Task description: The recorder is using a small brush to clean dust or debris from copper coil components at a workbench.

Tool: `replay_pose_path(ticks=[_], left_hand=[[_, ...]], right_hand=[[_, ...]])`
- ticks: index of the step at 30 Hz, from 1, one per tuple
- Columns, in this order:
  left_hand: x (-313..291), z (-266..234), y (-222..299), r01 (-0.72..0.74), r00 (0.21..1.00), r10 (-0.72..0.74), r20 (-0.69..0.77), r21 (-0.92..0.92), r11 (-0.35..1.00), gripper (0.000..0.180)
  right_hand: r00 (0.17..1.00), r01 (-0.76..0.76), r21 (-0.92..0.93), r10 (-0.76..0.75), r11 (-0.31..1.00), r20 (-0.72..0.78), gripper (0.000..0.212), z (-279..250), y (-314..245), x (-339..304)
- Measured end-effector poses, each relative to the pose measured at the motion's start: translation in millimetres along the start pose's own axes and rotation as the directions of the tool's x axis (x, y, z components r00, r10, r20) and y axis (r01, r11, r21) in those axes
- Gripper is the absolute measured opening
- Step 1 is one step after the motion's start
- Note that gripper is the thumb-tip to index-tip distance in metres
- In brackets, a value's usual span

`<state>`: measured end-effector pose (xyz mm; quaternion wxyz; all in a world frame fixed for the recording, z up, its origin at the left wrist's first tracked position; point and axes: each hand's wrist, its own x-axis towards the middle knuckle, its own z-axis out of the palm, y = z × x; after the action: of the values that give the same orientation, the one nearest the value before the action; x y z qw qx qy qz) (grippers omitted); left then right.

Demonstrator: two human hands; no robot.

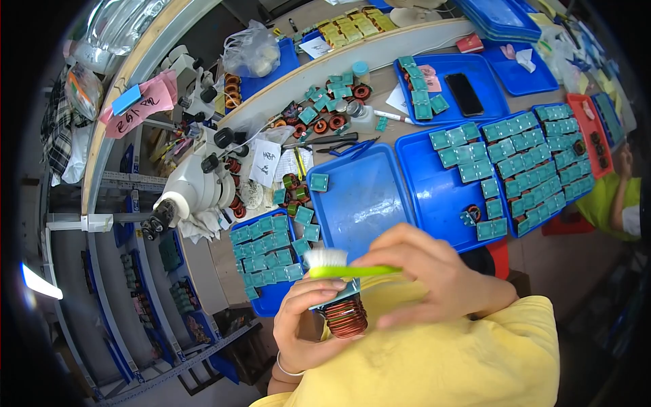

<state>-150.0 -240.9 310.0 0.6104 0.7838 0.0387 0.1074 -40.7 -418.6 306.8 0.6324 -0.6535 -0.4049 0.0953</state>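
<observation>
In front of my yellow shirt, my left hand (296, 332) is closed around a copper-wound coil (346, 319) with a teal square base plate (347, 292) on its upper end. My right hand (434, 275), slightly smeared by motion, grips a lime-green brush (366, 271) by its handle. The brush head lies just over the plate, white bristles (325, 258) turned upward; whether it touches the plate I cannot tell. Beyond my hands stands a blue tray (356, 210) with one teal-plated piece (319, 182) at its upper left corner.
Blue trays of teal-plated coils stand at the left (268, 254) and right (434, 197). Pliers (352, 148), a white microscope (196, 183) and loose coils (337, 122) crowd the bench behind. A phone (464, 93) lies in a far tray. Another person's arm (620, 190) shows at far right.
</observation>
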Motion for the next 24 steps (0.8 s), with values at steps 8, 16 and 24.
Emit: replay_pose_path(ticks=[8, 16, 24], left_hand=[[7.6, -4.4, 1.5, -0.07, 0.996, 0.066, 0.055, 0.073, 0.995, 0.053], [12.2, -3.9, -4.8, -0.278, 0.952, 0.304, 0.033, 0.507, 0.816, 0.046], [5.0, -2.4, -14.5, 0.0, 1.0, 0.006, 0.026, -0.218, 0.976, 0.062]], right_hand=[[1.0, 0.005, -0.182, -0.006, 0.983, -0.006, 0.024, -17.1, -0.7, -9.7], [0.996, -0.018, -0.584, 0.068, 0.811, 0.064, 0.027, -30.2, 4.7, -12.4], [0.977, -0.205, -0.417, 0.209, 0.886, -0.037, 0.02, -33.2, 29.5, -15.6]])
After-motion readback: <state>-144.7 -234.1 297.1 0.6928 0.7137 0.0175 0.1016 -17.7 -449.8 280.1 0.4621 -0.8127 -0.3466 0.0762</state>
